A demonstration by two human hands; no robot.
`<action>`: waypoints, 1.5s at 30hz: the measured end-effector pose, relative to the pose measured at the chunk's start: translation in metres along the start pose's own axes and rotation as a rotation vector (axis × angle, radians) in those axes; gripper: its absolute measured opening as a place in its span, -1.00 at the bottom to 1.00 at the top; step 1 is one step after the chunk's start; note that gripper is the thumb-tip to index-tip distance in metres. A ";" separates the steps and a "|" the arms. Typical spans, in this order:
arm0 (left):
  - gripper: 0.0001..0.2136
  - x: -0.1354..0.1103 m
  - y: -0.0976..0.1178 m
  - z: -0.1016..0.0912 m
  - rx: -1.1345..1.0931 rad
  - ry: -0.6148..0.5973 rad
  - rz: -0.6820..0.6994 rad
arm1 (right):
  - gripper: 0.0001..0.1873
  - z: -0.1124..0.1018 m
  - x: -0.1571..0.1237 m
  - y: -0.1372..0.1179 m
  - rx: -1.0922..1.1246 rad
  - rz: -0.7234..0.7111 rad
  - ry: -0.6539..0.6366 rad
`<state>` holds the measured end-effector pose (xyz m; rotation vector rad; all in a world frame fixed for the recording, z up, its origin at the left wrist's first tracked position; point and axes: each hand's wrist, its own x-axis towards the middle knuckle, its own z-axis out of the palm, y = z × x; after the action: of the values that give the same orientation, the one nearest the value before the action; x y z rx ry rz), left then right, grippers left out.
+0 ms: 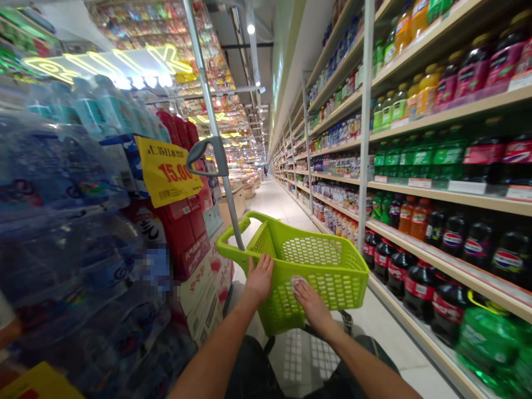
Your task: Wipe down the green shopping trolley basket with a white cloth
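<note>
A lime-green plastic shopping cart (286, 310) stands in front of me in the aisle, with rows of holes in its walls. My left hand (261, 277) lies on its near side, fingers stretched up toward the rim. Against the perforated side wall my right hand (311, 302) presses a small white wipe (297, 284), mostly covered by the fingers. Above the cart's left end rises a slanted metal pole (210, 105) with a grey handle (213, 157). Nothing shows inside the basket part that I can see.
Shelves of bottled drinks (424, 194) line the right side, with large cola bottles (419, 282) at the bottom. On the left, wrapped water bottles (70, 233) and stacked cartons (199, 288) stand close by, under a yellow price sign (164, 172). A tiled floor (282, 197) runs ahead.
</note>
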<state>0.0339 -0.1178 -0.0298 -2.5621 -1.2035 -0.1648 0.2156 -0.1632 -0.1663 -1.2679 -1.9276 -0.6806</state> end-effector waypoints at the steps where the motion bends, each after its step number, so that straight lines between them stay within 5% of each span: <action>1: -0.42 0.001 0.002 0.001 0.002 -0.007 0.009 | -0.65 -0.002 -0.003 0.000 0.001 0.001 0.002; 7: -0.41 0.009 0.023 0.003 -0.033 -0.035 0.103 | -0.64 -0.035 0.024 0.014 -0.021 0.056 0.105; 14: -0.40 0.012 0.049 0.005 -0.076 -0.068 0.184 | -0.63 -0.028 -0.036 0.026 -0.080 0.078 0.031; 21: -0.37 0.019 0.065 0.002 -0.072 -0.097 0.168 | -0.57 -0.060 -0.016 0.046 -0.075 0.156 0.101; 26: -0.36 0.020 0.077 0.002 -0.084 -0.140 0.178 | -0.60 -0.041 -0.063 0.056 -0.102 0.175 -0.017; 34: -0.33 0.023 0.072 0.010 -0.063 -0.143 0.084 | -0.56 -0.073 -0.054 0.078 -0.071 0.265 0.078; 40: -0.33 0.024 0.064 0.016 -0.041 -0.110 0.070 | -0.62 -0.067 -0.094 0.083 -0.058 0.271 -0.004; 45: -0.34 0.024 0.047 0.008 0.025 -0.077 -0.058 | -0.56 -0.101 -0.078 0.104 -0.085 0.310 0.103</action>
<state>0.0855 -0.1260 -0.0420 -2.5344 -1.2999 -0.0639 0.3598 -0.2427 -0.1638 -1.5137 -1.5878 -0.6576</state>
